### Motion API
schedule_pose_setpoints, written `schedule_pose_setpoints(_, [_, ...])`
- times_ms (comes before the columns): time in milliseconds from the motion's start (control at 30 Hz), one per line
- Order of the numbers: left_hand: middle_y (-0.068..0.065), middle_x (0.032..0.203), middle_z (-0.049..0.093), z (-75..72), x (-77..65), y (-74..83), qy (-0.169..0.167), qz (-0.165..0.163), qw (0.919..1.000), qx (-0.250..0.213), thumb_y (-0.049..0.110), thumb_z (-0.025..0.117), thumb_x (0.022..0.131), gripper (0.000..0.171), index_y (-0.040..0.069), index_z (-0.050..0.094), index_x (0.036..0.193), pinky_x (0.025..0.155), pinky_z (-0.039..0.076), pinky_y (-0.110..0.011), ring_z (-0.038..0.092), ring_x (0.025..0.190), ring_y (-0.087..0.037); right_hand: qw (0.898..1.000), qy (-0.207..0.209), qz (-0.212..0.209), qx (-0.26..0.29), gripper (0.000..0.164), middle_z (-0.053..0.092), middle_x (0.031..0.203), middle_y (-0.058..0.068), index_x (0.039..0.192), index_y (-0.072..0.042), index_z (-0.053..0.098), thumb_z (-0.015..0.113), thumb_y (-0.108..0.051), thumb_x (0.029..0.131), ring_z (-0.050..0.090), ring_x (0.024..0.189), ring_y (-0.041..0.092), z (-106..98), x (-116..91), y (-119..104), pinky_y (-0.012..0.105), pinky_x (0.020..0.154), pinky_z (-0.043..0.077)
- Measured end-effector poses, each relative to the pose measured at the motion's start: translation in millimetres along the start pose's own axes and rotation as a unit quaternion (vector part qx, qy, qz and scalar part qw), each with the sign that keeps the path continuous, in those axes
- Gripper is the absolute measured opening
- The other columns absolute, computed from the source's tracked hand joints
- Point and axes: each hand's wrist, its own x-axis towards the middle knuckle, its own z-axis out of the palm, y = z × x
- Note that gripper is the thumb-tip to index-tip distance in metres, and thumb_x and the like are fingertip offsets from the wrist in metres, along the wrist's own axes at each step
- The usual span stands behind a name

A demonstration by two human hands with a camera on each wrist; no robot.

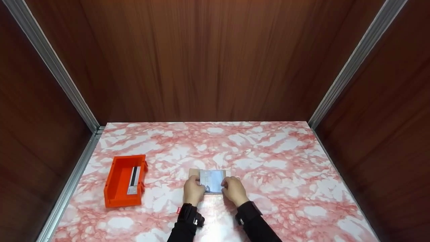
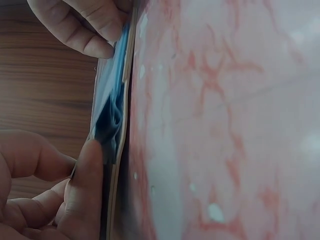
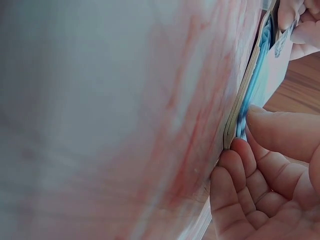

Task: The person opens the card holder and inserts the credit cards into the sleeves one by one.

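Observation:
A flat tan-covered holder (image 1: 194, 171) lies on the table between both hands, with pale blue and whitish layers (image 1: 215, 179) on top. It looks like an open wallet or card holder. Seen edge-on in the left wrist view, blue folded layers (image 2: 116, 112) bulge above the tan edge. My left hand (image 1: 194, 191) is at its left side, thumb and fingers pinching a thin whitish piece whose far part is hidden. At the right end my right hand (image 1: 234, 191) grips the edge, its thumb (image 3: 280, 127) on top and curled fingers against the side.
To the left stands an orange open bin (image 1: 117, 181). Inside it, against the right wall, is a white card-like piece (image 1: 132, 190) with a black stripe. The tabletop (image 1: 268, 151) has a red-and-white marbled pattern, with brown wood-grain panels (image 1: 208, 60) at the back and sides.

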Motion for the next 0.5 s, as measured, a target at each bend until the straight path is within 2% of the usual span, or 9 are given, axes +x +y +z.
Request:
schedule_pose_setpoints(133, [-0.003,0.072,0.056,2.1,-0.3,-0.5,0.001,0.01,0.9999,0.005,-0.008,0.062,0.066,0.032,-0.006,0.065,0.099,0.066,0.048,-0.038,0.055,0.068,-0.021,1.0,0.0,-0.001,-0.001,0.02,0.055,0.073,0.0,0.081,-0.007,0.064,0.077,0.003,0.069,0.054,0.071,0.021,0.2,0.3,-0.1,0.038,0.071,0.045])
schedule_pose_setpoints(500, [-0.005,0.073,0.059,7.2,-0.7,-1.2,-0.003,0.013,0.9997,0.02,-0.008,0.059,0.069,0.033,-0.005,0.067,0.1,0.069,0.049,-0.041,0.058,0.072,-0.024,1.0,-0.004,0.007,0.003,0.019,0.057,0.075,0.001,0.081,-0.007,0.065,0.076,0.003,0.069,0.054,0.073,0.021,0.2,1.0,0.8,0.038,0.07,0.047])
